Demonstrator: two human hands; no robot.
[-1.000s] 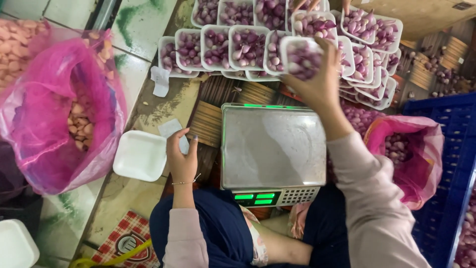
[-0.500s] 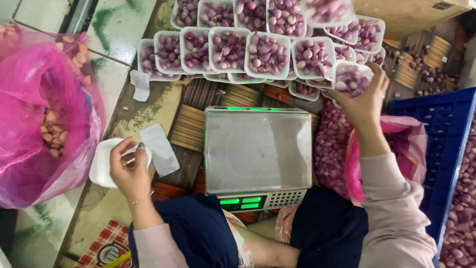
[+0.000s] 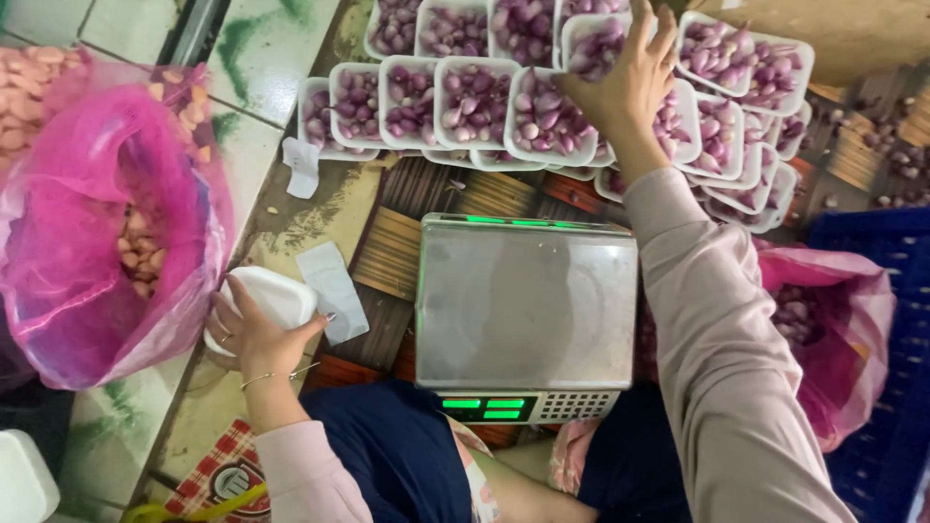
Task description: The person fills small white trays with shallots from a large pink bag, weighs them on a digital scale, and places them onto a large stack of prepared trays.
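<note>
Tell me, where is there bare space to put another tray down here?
The scale's steel platform is bare. There is also a strip of wooden slats between the scale and the rows of filled trays. The back is crowded where the right hand sets a tray; the left hand holds an empty tray.

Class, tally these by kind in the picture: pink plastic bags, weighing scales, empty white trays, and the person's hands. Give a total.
Pink plastic bags: 2
Weighing scales: 1
Empty white trays: 1, under the left hand
Hands: 2, the right hand on a filled tray
Total: 6
</note>
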